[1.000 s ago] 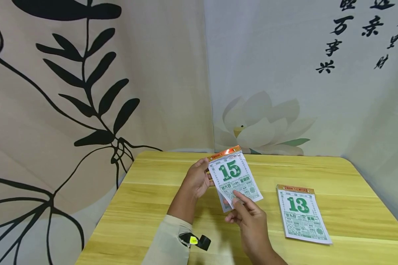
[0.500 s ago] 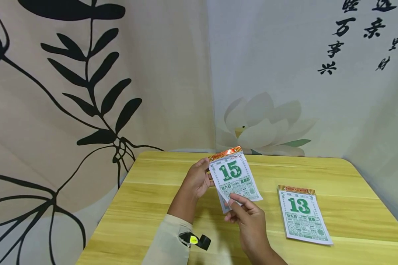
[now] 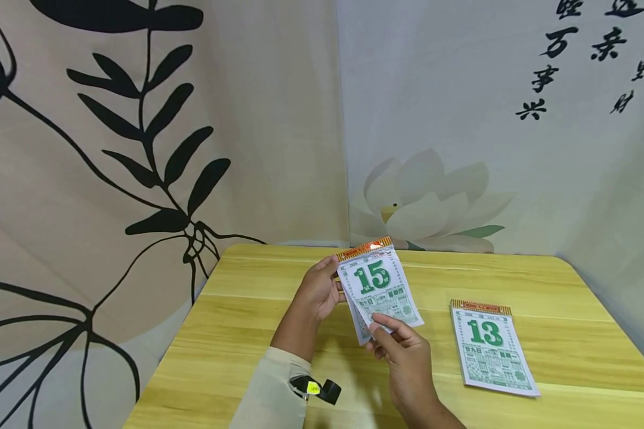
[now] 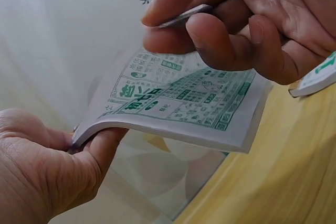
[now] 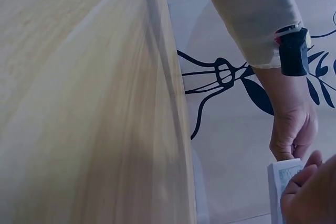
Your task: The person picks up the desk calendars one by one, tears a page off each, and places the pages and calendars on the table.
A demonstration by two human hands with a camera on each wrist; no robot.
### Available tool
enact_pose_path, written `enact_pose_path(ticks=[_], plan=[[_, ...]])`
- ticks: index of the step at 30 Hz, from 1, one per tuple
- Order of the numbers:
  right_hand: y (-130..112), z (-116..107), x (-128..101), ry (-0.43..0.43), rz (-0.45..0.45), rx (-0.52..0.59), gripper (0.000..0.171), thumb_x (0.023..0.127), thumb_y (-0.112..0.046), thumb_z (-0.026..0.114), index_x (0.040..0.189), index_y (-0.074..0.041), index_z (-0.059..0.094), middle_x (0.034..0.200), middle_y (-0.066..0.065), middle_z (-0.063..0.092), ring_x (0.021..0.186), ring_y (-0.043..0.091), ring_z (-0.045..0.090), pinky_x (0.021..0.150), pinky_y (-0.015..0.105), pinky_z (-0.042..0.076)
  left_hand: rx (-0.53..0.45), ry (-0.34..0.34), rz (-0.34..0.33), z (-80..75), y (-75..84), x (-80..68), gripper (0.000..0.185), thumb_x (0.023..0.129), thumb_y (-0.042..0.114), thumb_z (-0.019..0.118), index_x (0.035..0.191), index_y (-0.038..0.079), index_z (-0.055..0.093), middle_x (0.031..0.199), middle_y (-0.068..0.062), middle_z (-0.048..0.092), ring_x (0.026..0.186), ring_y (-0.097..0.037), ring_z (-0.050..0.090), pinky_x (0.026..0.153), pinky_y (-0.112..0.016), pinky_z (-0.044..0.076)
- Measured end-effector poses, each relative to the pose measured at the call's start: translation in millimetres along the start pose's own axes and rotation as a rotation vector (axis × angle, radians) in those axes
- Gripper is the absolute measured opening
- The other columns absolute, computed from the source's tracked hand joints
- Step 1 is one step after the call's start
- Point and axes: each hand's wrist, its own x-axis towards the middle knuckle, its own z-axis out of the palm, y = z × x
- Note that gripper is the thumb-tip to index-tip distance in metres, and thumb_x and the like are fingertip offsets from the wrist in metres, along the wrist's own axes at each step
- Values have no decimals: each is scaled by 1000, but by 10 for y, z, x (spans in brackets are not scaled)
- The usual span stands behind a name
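I hold a tear-off calendar pad up in the air above the middle of the wooden table, nearer its far edge than its near one. My left hand grips the pad at its left side, thumb on the front and fingers curled behind, just below the red and gold binding strip at the top. The front sheet shows a big green 15. My right hand is at the pad's lower edge, where thumb and forefinger pinch the bottom of that front sheet and lift it a little off the block below. In the left wrist view the lifted sheet sits thin between my right fingertips, while the next page underneath lies bare with its green print, and my left thumb presses the block's edge. The 2 hands are close together, both clamped on the same pad, one at its side and one at its bottom.

A second calendar pad lies flat near the table's right edge, well apart from my hands, showing a green 13. A tan sleeve covers my left forearm, with a small black device strapped at the wrist
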Motion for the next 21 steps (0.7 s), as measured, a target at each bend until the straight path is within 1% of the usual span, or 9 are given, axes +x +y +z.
enact_pose_path(ticks=[3, 7, 15, 21], plan=[[3, 0, -3, 4, -5, -11, 23, 98, -1, 78, 121, 4, 78, 73, 2, 75, 66, 13, 70, 63, 25, 54, -4, -1, -1, 5, 7, -3, 44, 122, 30, 28, 149, 5, 52, 127, -12, 68, 96, -19, 80, 74, -37, 67], [6, -2, -3, 5, -1, -16, 24, 98, -1, 78, 122, 5, 78, 73, 2, 75, 66, 13, 70, 63, 25, 54, -2, 4, -7, 6, 11, -9, 45, 122, 31, 29, 150, 5, 52, 126, -11, 68, 95, -19, 80, 74, -37, 67], [-15, 7, -4, 20, 15, -10, 23, 97, -1, 80, 119, 3, 80, 74, 1, 76, 67, 13, 70, 65, 25, 55, 10, 6, -6, -16, -5, -4, 46, 122, 31, 29, 152, 4, 52, 127, -12, 68, 97, -18, 80, 75, -37, 66], [-43, 4, -8, 28, 24, -10, 24, 96, 0, 81, 120, 2, 81, 75, -2, 76, 66, 12, 70, 66, 25, 55, 16, 3, -9, -31, -10, -10, 46, 122, 31, 30, 152, 3, 52, 126, -11, 66, 92, -18, 80, 73, -36, 66]])
